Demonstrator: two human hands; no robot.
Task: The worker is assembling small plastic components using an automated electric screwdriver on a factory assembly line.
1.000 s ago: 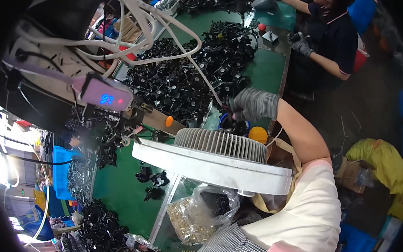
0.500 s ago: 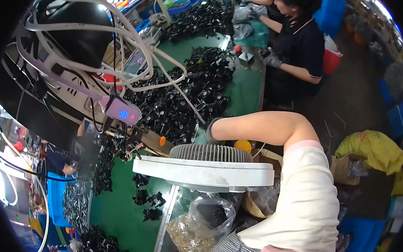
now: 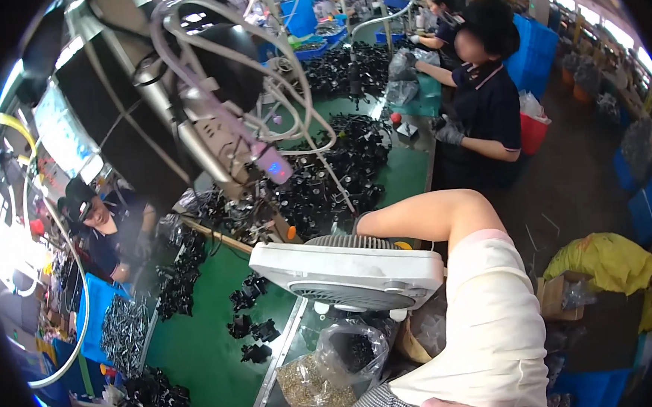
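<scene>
My right arm (image 3: 424, 216), in a cream sleeve with a pink cuff, reaches bent across the bench behind a white box-shaped fan (image 3: 338, 274). Of my right hand (image 3: 358, 221) only a dark glove edge shows; the fan and black parts hide its fingers. It is nearest to a large heap of small black parts (image 3: 349, 146) on the green tabletop (image 3: 199, 330). Whether it holds anything cannot be seen. My left hand is out of view. Nearer to me lie several loose black parts (image 3: 253, 331), a clear bag of small brass-coloured pieces (image 3: 315, 387) and a clear bag of black pieces (image 3: 356, 347).
Cables and a pink device with a lit display (image 3: 273, 166) hang over the bench. A gloved co-worker (image 3: 485, 112) stands on the far right side, another person (image 3: 107, 220) at the left. A blue bin (image 3: 98, 314) of metal pieces and a yellow sack (image 3: 602, 261) stand around.
The view has tilted, so more of the far room and the person at the left show. The fan's front grille now shows. My right arm stays reached out behind the fan.
</scene>
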